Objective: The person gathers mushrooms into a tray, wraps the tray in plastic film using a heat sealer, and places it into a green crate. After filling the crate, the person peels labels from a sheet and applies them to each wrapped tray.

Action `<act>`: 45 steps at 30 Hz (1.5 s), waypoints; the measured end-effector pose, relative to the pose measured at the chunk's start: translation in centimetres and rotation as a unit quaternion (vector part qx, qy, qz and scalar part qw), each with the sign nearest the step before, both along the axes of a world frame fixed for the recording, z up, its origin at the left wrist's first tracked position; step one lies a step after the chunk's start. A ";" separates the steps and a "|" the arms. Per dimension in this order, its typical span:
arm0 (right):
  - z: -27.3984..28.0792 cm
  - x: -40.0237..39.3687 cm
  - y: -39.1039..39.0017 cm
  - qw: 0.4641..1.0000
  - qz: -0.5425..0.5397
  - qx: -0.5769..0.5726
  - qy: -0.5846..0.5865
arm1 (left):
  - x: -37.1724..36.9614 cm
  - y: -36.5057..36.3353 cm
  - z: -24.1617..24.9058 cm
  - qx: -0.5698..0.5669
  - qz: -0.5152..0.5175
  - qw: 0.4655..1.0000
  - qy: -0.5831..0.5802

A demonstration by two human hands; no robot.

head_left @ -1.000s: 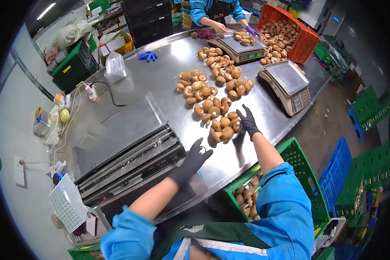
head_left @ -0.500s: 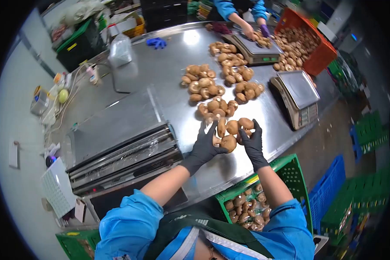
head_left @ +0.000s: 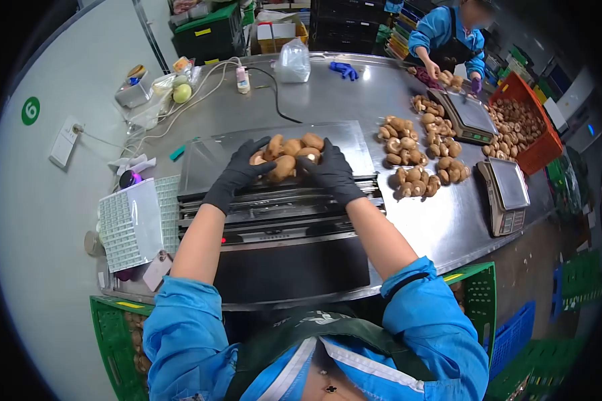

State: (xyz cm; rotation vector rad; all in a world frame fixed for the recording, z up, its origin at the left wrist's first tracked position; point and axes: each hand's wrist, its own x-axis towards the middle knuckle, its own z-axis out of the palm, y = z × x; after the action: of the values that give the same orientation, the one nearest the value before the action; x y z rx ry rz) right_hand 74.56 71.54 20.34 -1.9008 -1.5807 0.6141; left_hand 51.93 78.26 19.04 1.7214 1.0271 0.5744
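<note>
A broad, shiny stainless-steel table (head_left: 418,244) is noted, with a long black-and-silver machine (head_left: 281,235) set on it. Above the machine's flat metal plate (head_left: 341,142), a loose cluster of rounded brown mushrooms (head_left: 282,167) is held. It is cupped from opposite sides by the black-gloved left hand (head_left: 239,168) and right hand (head_left: 333,175), apparently so that none rolls away. The fingers are curved inward; some fingertips are hidden, their contact undetermined.

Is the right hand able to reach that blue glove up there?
Maybe, with a stretch: nothing seems to stand between the right hand and the blue glove, but that hand is cupping mushrooms.
</note>
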 end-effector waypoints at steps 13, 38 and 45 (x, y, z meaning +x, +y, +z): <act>0.8 12.4 -4.4 0.802 0.443 0.104 -0.386 | -9.3 -5.0 3.7 0.539 -0.325 0.693 0.353; -0.8 6.0 3.4 0.938 0.180 -0.114 0.274 | -2.7 2.4 -0.6 -0.126 0.008 0.992 -0.019; -1.8 6.3 -0.6 0.957 0.220 0.007 0.188 | -4.3 -2.0 -0.7 0.290 -0.022 0.957 -0.014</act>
State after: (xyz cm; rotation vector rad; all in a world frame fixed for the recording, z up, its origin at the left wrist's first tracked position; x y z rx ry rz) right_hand 80.86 70.94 18.51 -1.3163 -1.7429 1.0779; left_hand 47.62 76.26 18.36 2.2295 0.8437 0.9348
